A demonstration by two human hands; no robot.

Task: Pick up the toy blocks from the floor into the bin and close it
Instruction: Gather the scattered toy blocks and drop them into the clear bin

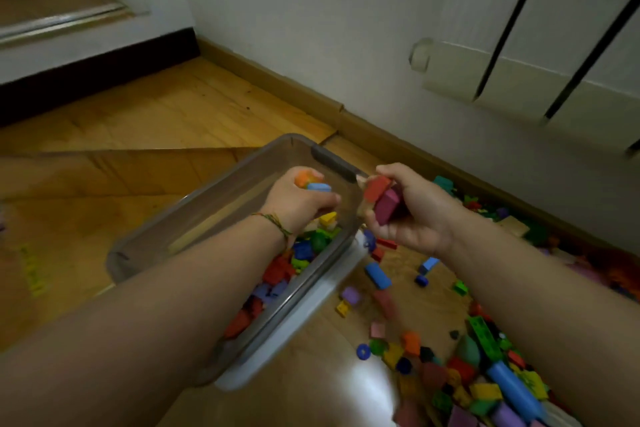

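Release low from left hand (299, 203), clutching orange block (304, 178) and blue block (319, 187) above clear bin (207, 189); bring right hand (412, 215), gripping red block (377, 189) and seemingly magenta block (389, 211), over bin rim.

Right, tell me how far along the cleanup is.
Done: some blocks lie in the bin. In hand: the left hand holds orange and blue blocks over it; the right hand grips red and magenta blocks beside its rim. Left: many blocks on the floor, bin uncovered.

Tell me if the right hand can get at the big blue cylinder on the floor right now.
Probably not yet: the right hand is full, gripping a red block and a purple block. The blue cylinder itself lies uncovered, nothing over it.
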